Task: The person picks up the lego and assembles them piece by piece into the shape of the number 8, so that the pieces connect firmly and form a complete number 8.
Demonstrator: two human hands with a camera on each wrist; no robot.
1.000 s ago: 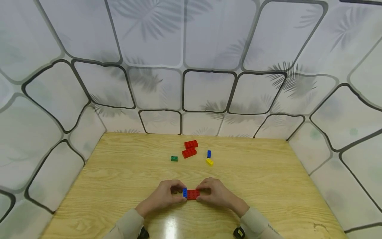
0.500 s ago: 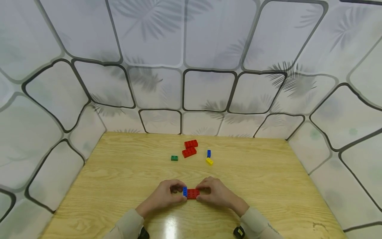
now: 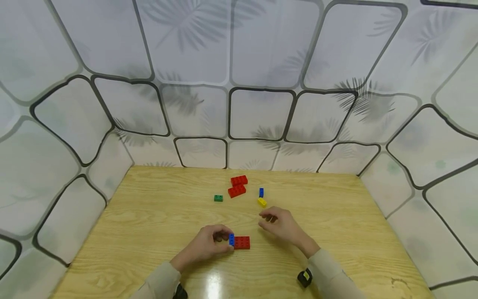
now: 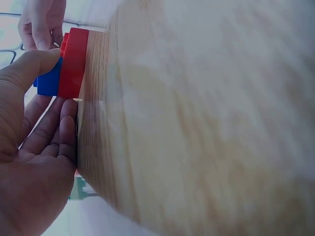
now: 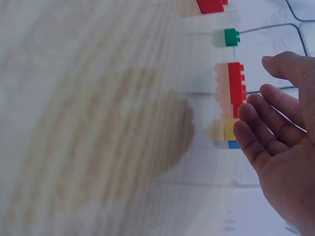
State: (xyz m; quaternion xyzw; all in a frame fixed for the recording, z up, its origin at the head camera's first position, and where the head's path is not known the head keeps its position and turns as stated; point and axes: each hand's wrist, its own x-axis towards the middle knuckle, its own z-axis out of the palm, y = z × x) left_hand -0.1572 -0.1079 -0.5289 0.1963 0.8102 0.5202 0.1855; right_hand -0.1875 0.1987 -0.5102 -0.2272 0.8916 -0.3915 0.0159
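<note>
A small blue brick (image 3: 232, 239) is seated on the left end of a red brick (image 3: 242, 242), whose remaining studs show to the right. My left hand (image 3: 207, 242) pinches the blue brick between thumb and fingers; the left wrist view has the thumb (image 4: 42, 64) against it. My right hand (image 3: 284, 224) is off the bricks, fingers relaxed and holding nothing, just short of a yellow brick (image 3: 262, 202). Behind the yellow one lies another small blue brick (image 3: 261, 192). In the right wrist view the fingers (image 5: 253, 142) partly cover these two.
Farther back on the wooden table (image 3: 168, 203) lie a green brick (image 3: 218, 198) and two more red bricks, the nearer red brick (image 3: 237, 191) close against the farther red brick (image 3: 239, 180). A patterned wall covering (image 3: 261, 116) encloses the table's back and sides.
My right hand has let go of the red brick's right end and moved away, right and toward the yellow brick. The left hand keeps its place on the blue brick.
</note>
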